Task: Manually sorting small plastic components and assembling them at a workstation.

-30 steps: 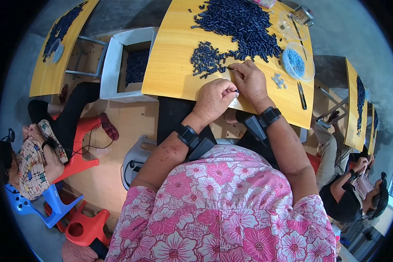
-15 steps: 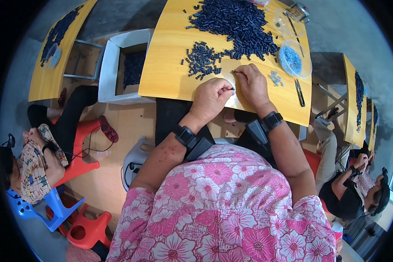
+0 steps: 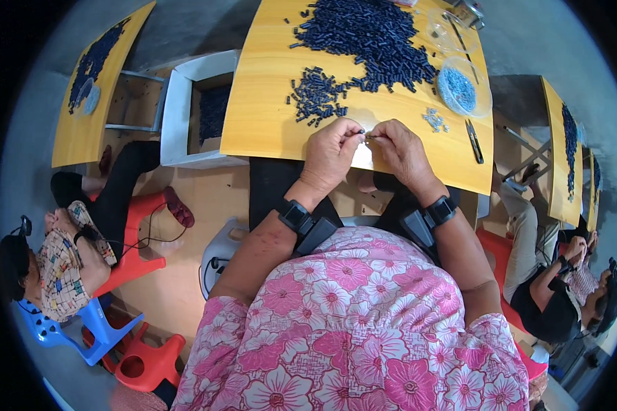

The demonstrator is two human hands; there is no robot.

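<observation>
My left hand (image 3: pixel 330 152) is closed, with a small black tube-shaped piece (image 3: pixel 361 132) pinched between thumb and fingertips. Facing it, my right hand (image 3: pixel 406 152) also pinches; a tiny thin bit shows at its fingertips, too small to name. The fingertips of both hands almost meet above the near edge of the yellow table (image 3: pixel 267 130). Just beyond my left hand lies a small pile of black tube-shaped pieces (image 3: pixel 317 96). Farther back spreads a much larger heap of similar pieces (image 3: pixel 363 41). A few small clear-blue bits (image 3: pixel 433 120) lie beyond my right hand.
On the right stand a round clear tub of light-blue bits (image 3: pixel 459 90), a utility knife (image 3: pixel 474 142), a clear lid (image 3: pixel 451 31) and a metal cup (image 3: pixel 469 14). Left of the table is a white box (image 3: pixel 178 103) holding dark pieces. People sit at other tables on both sides.
My right hand has drawn back toward me, bringing its fingertips to the black piece in my left hand. The left hand has turned slightly, its fingertips now higher.
</observation>
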